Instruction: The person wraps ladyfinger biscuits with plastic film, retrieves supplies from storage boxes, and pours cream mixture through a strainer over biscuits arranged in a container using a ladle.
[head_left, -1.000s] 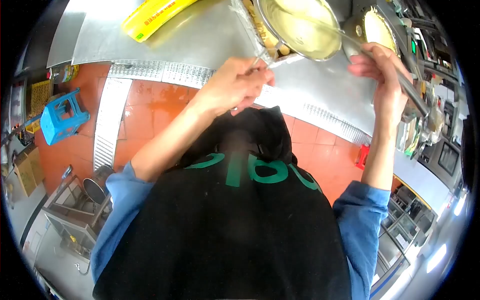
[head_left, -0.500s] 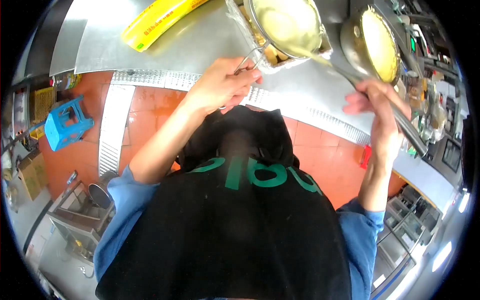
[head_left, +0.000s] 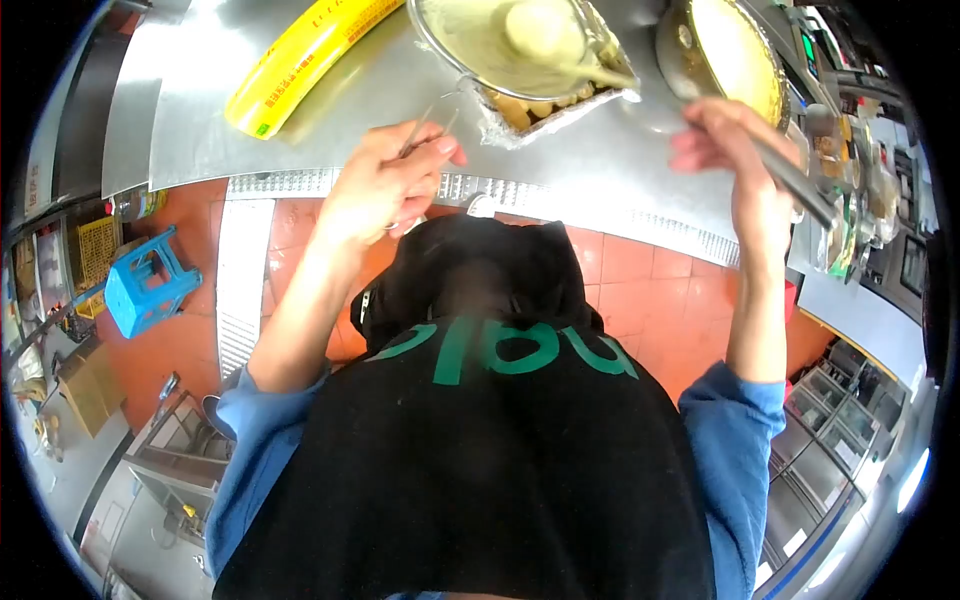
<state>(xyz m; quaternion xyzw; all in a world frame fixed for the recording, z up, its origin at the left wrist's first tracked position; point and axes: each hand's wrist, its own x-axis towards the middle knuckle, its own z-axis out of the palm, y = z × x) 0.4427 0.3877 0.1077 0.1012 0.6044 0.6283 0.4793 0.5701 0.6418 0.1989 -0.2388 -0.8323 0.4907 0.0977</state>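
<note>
My left hand [head_left: 385,185] is closed round the thin wire handle of a round strainer [head_left: 455,65], which holds a thick pale-yellow mixture [head_left: 475,40]. In my right hand [head_left: 740,150] is the long metal handle of a ladle [head_left: 795,185]. Its other end, coated in the mixture, reaches into the strainer. Beneath the strainer sits a tray lined with clear film [head_left: 520,135], with small yellow-brown pieces [head_left: 515,110] showing at its near side. Right of it stands a metal bowl [head_left: 680,50] of similar pale-yellow mixture.
A yellow printed roll [head_left: 300,75] lies on the steel table [head_left: 200,130], left of the tray. On the tiled floor stands a blue plastic stool [head_left: 150,285]. Shelves with containers [head_left: 840,160] line the right side.
The strainer has shifted left with my left hand, uncovering more of the tray's right side. The ladle has moved slightly left and up with my right hand. My view has shifted a little.
</note>
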